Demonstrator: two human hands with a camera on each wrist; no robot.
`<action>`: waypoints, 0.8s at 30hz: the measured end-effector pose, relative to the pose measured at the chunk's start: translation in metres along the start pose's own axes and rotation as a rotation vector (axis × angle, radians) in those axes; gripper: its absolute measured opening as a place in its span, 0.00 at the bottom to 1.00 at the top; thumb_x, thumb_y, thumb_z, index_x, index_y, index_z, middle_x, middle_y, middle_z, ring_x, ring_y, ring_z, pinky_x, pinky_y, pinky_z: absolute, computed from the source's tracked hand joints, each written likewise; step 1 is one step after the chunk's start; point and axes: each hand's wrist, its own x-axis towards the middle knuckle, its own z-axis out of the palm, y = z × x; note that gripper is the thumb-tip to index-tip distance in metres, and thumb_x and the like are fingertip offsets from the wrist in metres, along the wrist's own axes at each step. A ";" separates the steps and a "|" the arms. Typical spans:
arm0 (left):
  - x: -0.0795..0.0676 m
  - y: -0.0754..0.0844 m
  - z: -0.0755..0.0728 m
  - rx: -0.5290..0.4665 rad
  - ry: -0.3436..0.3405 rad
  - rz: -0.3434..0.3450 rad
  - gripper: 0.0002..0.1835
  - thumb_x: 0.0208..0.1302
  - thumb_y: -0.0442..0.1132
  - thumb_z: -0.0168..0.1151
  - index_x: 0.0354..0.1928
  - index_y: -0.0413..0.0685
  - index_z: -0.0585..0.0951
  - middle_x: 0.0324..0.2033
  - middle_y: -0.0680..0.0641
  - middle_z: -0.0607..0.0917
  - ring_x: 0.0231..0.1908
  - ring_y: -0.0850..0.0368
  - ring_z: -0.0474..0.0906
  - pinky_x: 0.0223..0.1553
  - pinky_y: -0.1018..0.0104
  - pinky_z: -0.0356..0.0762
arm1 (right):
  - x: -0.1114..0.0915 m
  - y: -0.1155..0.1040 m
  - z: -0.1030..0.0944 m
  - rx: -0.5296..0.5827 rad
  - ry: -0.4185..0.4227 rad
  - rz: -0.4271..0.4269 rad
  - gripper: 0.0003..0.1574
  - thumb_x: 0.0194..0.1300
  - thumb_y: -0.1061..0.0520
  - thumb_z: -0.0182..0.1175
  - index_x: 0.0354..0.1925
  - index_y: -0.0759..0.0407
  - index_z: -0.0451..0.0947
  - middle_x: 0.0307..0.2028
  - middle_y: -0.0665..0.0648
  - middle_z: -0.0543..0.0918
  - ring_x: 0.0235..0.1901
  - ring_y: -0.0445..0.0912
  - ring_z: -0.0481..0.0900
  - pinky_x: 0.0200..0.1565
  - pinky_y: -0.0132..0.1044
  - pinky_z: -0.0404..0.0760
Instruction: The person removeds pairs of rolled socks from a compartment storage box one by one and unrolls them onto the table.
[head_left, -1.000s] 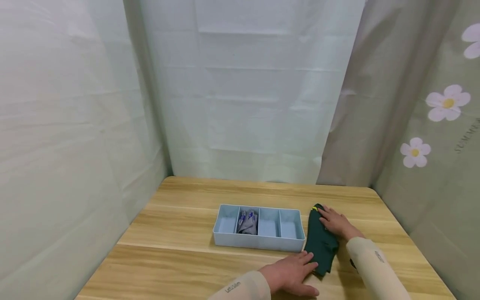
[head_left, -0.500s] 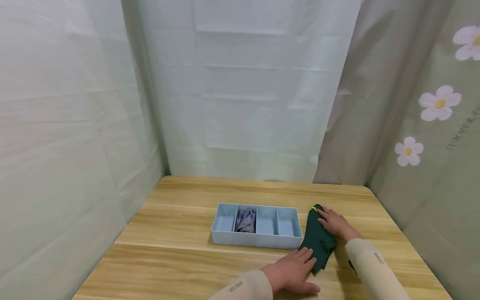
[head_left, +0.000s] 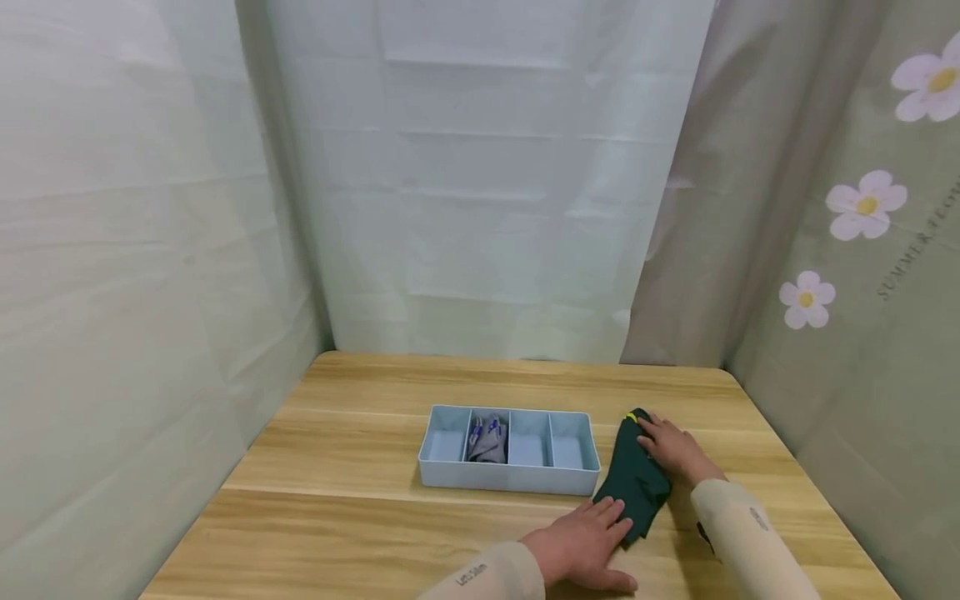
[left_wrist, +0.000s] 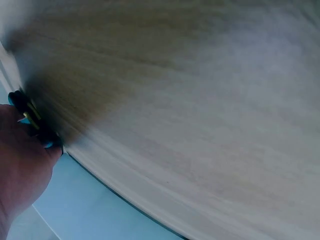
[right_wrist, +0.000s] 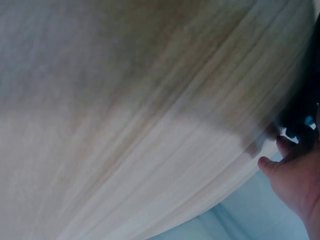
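A dark green sock (head_left: 633, 479) with a yellow stripe near its far end lies lengthwise on the wooden table, to the right of a light blue box. My left hand (head_left: 581, 542) rests on its near end, fingers spread and straight, thumb out on the table. Near the striped end, my right hand (head_left: 673, 450) lies on the sock with its fingers extended, covering part of its right edge. In the left wrist view the left hand (left_wrist: 22, 165) appears at the left edge; the right hand (right_wrist: 297, 182) shows at the right edge of its own wrist view.
The light blue box (head_left: 510, 478) has several compartments in a row. A folded grey fabric bundle (head_left: 489, 440) with blue marks sits in the second from the left. Pale curtains (head_left: 480, 208) enclose the wooden table (head_left: 337, 533) at the back and sides.
The sock's near end has shifted slightly left and creased near its middle, with both hands staying on it. The head view has turned a little to the right.
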 end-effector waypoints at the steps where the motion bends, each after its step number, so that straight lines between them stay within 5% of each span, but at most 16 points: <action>1: 0.000 0.000 0.000 0.002 0.000 0.003 0.40 0.69 0.70 0.45 0.78 0.64 0.56 0.76 0.60 0.50 0.74 0.65 0.43 0.71 0.66 0.50 | -0.001 0.000 0.000 -0.002 0.003 -0.001 0.31 0.77 0.53 0.49 0.69 0.71 0.63 0.68 0.79 0.60 0.66 0.75 0.58 0.59 0.75 0.57; 24: 0.004 0.007 -0.002 -0.002 -0.007 0.022 0.39 0.69 0.70 0.45 0.77 0.63 0.57 0.75 0.58 0.53 0.74 0.65 0.45 0.70 0.67 0.54 | -0.003 -0.001 0.000 -0.028 0.008 0.026 0.30 0.76 0.52 0.51 0.69 0.67 0.66 0.68 0.78 0.60 0.67 0.75 0.56 0.61 0.74 0.53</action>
